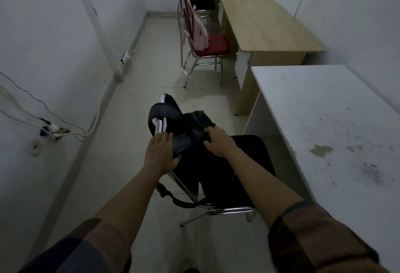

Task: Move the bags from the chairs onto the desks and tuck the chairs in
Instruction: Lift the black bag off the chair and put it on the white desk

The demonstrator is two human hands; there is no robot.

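Careful: both the left hand (pixel 159 152) and right hand (pixel 217 142) are grasping the black backpack (pixel 201 142) at frame centre, but one strap (pixel 161 111) loops over the chair back (pixel 159 121) and may snag, tipping the chair.

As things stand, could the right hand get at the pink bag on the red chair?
Probably not. The right hand is gripping the black backpack on the near chair, and the pink bag hangs on the red chair well beyond it, with open floor between.
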